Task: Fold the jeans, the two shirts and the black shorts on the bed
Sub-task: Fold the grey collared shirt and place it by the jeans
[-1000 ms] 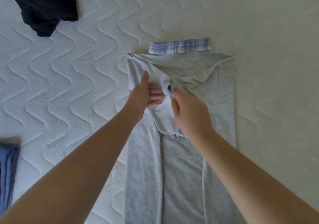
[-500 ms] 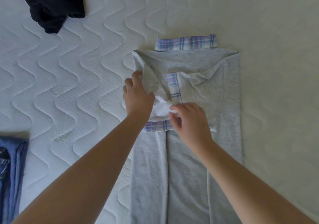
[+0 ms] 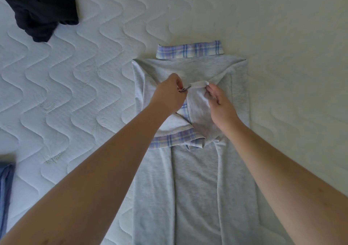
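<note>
A light grey shirt (image 3: 195, 188) with a plaid collar (image 3: 190, 51) lies lengthwise on the white quilted mattress (image 3: 75, 94), its sides folded inward. Both sleeves, with plaid cuffs, are folded onto its upper middle. My left hand (image 3: 169, 97) pinches a sleeve edge near the shirt's centre. Just to its right, my right hand (image 3: 220, 105) rests on the other sleeve, fingertips touching its hem. The black shorts (image 3: 39, 9) lie crumpled at the top left. A blue garment (image 3: 5, 188), cut off by the left edge, lies at the lower left.
The mattress extends bare to the right of the grey shirt and between the shirt and the black shorts.
Both hands moved up the shirt toward the collar. The left sleeve now lies folded with its plaid cuff showing below my hands. The view shifted slightly.
</note>
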A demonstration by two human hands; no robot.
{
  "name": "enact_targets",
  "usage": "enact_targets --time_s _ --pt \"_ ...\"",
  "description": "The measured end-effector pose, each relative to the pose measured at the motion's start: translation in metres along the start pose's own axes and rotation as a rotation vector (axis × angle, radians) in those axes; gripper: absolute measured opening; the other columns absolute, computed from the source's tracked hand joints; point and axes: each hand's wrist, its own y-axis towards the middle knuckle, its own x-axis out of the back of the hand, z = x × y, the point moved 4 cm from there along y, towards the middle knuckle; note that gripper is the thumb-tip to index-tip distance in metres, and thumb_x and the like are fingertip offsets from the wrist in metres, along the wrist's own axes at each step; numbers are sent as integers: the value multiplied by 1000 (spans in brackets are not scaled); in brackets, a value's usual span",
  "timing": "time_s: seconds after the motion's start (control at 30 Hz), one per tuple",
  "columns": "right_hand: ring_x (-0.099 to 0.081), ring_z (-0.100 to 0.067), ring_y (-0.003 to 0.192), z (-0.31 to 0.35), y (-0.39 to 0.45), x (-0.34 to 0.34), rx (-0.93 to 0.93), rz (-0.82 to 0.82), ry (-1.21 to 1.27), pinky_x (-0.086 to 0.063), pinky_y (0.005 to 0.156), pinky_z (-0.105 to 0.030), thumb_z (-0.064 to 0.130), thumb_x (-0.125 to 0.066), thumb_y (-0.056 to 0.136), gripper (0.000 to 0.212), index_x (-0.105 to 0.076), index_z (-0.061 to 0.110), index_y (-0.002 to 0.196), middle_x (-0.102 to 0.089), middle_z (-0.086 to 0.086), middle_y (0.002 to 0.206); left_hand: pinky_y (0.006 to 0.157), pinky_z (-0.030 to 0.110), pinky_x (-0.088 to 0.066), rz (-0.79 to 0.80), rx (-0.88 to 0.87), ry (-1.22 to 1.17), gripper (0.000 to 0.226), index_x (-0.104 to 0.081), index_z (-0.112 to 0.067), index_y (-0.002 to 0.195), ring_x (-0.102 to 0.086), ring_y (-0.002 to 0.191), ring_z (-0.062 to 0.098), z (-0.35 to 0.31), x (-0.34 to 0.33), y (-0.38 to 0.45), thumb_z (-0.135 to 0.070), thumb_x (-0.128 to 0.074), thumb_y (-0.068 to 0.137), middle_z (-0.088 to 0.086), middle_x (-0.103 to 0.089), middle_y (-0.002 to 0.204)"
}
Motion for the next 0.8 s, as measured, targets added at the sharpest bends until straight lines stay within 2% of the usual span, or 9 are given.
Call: enact_targets --time_s 0.07,0.13,0.2,0.3,0.4,0.5,0.63,0.73,0.8 --pt "-50 2 121 -6 2 4 -65 -23 167 -35 100 -10 14 -40 103 42 -46 24 143 -56 13 135 57 34 -51 -21 -64 -72 15 -50 -19 99 -57 63 18 -12 2 -16 -30 -59 96 5 -67 87" --pt "-55 6 113 -8 4 7 -120 -37 253 -37 97 -10 22 -43 102 36 -54 27 136 -62 20 123 62 29 -52 -84 -160 -31 20 -54 -21 105 -63 73 14 -24 1 -31 -39 -58 97 -2 -69 90" --pt "-61 1 111 -8 8 10 -180 -37 418 -43 98 -17 30 -45 100 31 -60 27 128 -67 15 118 72 33 -54 -108 -257 74 22 -57 -21 110 -67 82 17 -37 -6 -43 -39 -56 98 -2 -72 96" --pt "-67 -9 95 -4 12 22 -289 -63 616 -51 84 -24 38 -41 102 27 -60 23 113 -70 6 105 73 37 -53 -18 -413 368 25 -56 -20 114 -67 83 26 -46 -35 -55 -40 -47 101 3 -71 93" --pt "-66 -21 104 -10 18 37 -306 -155 528 -53 91 -38 52 -59 86 41 -63 21 113 -67 -4 112 56 34 -46 -54 -627 478 16 -62 -17 103 -65 68 29 -48 -59 -72 -29 -59 95 3 -67 80" --pt "-64 -18 105 -9 17 47 -283 -217 454 -54 94 -39 37 -68 88 44 -58 18 126 -65 -2 115 42 25 -41 -138 -819 451 12 -66 -17 83 -59 53 19 -41 -74 -82 -18 -77 78 -3 -60 65" --pt "-65 -16 100 -8 23 54 -259 -216 431 -54 88 -33 27 -71 87 42 -57 17 125 -66 -1 113 45 28 -45 -75 -920 482 13 -69 -18 84 -56 57 17 -35 -90 -87 -14 -78 76 -3 -61 70" --pt "-68 -21 93 -7 33 61 -257 -285 318 -57 85 -38 26 -72 85 22 -68 16 103 -71 -4 100 45 27 -43 -47 -957 517 22 -69 -19 81 -55 56 18 -31 -100 -89 -11 -83 66 -3 -59 69" --pt "-68 -27 91 -7 40 68 -269 -332 255 -57 86 -45 30 -68 86 18 -71 13 92 -72 -11 93 46 27 -42 -41 -961 535 26 -68 -20 79 -54 57 18 -26 -107 -89 -11 -85 62 -3 -58 69"
